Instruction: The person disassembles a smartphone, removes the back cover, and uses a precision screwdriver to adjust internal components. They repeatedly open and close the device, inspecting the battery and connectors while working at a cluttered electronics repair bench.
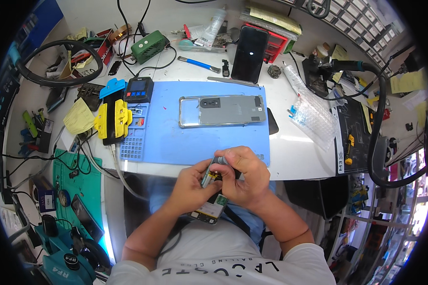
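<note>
Above my lap, just off the near edge of the bench, my left hand [191, 187] grips an opened phone [212, 209]. Its inside faces up, with a patch of green circuit board and a dark lower end showing. My right hand [245, 173] is closed at the phone's upper end, around a small grey cylindrical thing [218, 161] whose kind I cannot make out. Fingers of both hands cover much of the phone's middle. Beyond them, a grey phone back cover [233, 109] with a clear case at its left lies on the blue mat [166, 142].
A yellow clamp [123, 118] holds a dark phone left of the mat. A black phone [250, 54] leans upright behind it. A blue-handled blade [198, 63] lies near a green box [150, 46]. Bubble wrap [314, 121] and a black mat [352, 135] are at right.
</note>
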`<state>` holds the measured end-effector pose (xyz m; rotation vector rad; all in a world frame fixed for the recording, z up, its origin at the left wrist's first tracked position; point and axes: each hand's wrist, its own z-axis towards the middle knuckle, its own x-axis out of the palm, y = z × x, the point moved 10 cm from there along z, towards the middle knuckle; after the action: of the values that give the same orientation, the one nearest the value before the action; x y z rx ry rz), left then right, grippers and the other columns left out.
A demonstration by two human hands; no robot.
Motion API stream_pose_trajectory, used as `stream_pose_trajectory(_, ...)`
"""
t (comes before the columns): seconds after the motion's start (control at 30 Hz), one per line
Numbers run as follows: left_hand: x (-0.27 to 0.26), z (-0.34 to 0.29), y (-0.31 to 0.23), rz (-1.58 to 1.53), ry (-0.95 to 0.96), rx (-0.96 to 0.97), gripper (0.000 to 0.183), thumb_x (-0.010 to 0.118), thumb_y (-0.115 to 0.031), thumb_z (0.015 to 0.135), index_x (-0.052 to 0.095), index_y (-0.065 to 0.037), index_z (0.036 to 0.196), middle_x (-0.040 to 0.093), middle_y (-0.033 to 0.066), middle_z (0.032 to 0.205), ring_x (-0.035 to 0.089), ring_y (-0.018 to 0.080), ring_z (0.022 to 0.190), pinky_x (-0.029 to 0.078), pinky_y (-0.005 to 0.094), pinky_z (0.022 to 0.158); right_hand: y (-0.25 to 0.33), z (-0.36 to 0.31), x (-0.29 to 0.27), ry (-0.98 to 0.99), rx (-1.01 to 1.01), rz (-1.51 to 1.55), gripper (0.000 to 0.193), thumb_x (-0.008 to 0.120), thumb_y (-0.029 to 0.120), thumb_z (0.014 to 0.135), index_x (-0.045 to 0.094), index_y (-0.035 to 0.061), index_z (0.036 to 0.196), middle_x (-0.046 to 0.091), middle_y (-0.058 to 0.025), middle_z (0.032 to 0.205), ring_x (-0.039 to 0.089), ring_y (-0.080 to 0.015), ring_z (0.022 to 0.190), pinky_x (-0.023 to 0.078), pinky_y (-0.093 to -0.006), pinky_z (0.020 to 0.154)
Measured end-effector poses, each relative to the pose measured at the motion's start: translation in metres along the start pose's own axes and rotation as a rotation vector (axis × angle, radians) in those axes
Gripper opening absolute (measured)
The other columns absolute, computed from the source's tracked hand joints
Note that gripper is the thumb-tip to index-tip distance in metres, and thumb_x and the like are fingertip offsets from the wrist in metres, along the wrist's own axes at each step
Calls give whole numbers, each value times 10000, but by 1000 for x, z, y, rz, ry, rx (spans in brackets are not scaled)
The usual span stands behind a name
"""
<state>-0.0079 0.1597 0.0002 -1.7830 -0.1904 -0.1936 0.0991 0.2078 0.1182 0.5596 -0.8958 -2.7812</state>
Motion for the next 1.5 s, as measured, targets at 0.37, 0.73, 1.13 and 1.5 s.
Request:
stream_pose_trajectory(0.37,-1,-2,6,-90,-26,-70,564,687,50,928,515,77,1465,714,93,1235,664,110,1074,537,277,949,-61,63,-34,331,262,-391,637,701,-87,834,488,-18,1430,532,-249,1428,609,-380,1252,499,-428,1064)
stream_pose_trajectory(0.73,4,0,3,-93,2,-73,570,687,58,924,506,88,1464,713,103,1244,662,109,1093,540,274,948,-126,64,-51,668,620,-372,763,871,-19,662,572,16,1364,579,-185,1343,594,-364,1198,505,-410,1021)
stream_pose_trajectory(1.13,4,1,2,-86,-14,-61,527,690,67,930,505,72,1423,728,120,1192,677,121,1067,549,280,929,-152,50,-62,727,678,-221,785,858,271,627,649,-53,1310,604,-212,1218,638,-350,1056,519,-397,952)
stream_pose_trajectory(1.5,3,0,1,-131,-34,-51,532,714,68,908,517,85,1402,720,122,1200,685,113,1070,563,280,957,-183,64,-91,566,636,-478,716,898,318,674,678,-49,1248,615,-193,1222,646,-317,1042,536,-408,913)
